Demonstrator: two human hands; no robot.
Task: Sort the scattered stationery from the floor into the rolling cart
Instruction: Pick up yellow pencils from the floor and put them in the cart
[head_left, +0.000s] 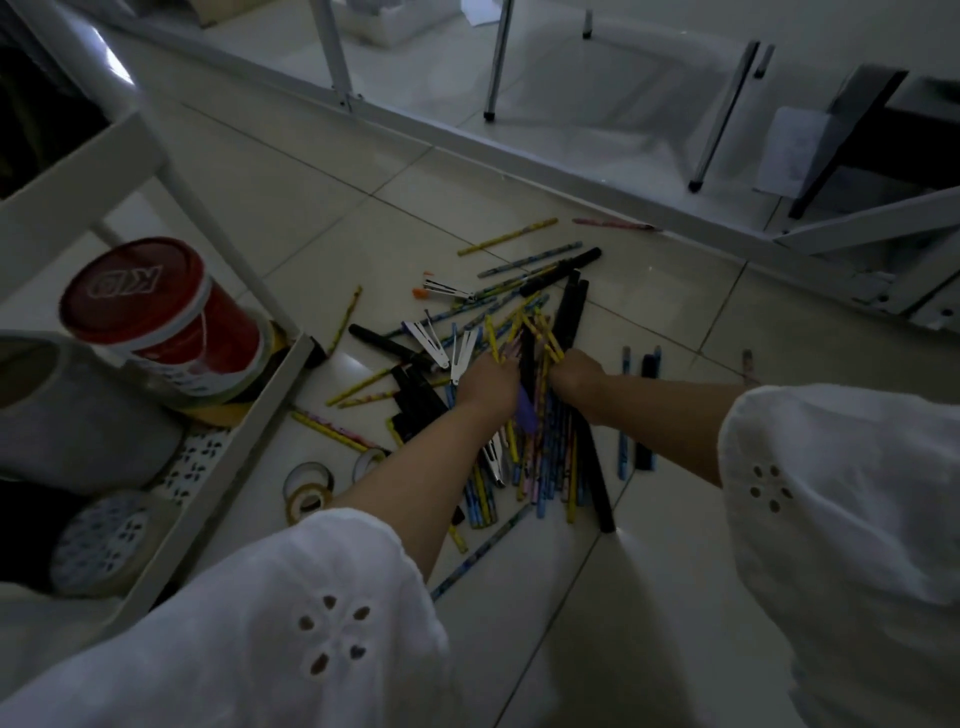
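while side by side, l hand (488, 382) & r hand (574, 374) curled round pencils (543, 457)

White rolling cart (254, 426), low tray open. Right of cart: pencils (545, 467), yellow, blue and pink, heaped criss-cross on floor among black markers (574, 312) and metal clips (431, 343). Tape rolls (290, 500) flat just beside cart.
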